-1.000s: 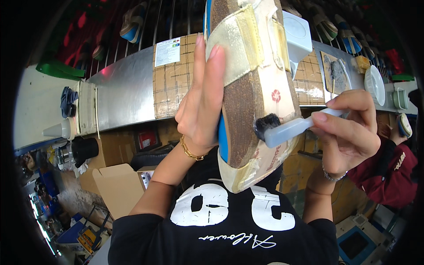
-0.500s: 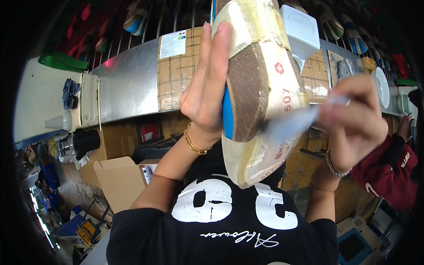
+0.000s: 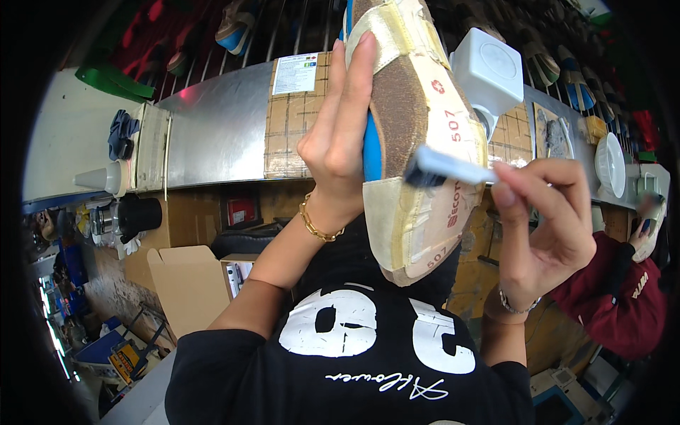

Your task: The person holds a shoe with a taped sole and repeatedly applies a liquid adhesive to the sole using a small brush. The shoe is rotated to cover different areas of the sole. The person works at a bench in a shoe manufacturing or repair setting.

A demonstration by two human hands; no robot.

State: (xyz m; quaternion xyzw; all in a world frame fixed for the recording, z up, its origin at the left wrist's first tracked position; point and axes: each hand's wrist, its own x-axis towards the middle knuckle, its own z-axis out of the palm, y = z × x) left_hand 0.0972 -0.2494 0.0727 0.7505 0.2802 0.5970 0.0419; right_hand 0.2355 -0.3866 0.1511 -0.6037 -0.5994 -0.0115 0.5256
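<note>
The left hand (image 3: 338, 152) grasped the shoe (image 3: 400, 120) from its left, fingers straight; at its right, the right hand (image 3: 556, 241) pinched a brush (image 3: 453, 167).

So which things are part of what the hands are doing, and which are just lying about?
Part of the work:
- brown-and-cream shoe, held up by the left hand
- brush, blurred, pinched in the right hand

Seem to be just lying about:
- dark cloth
- pale cone
- open cardboard box
- white bowl
</note>
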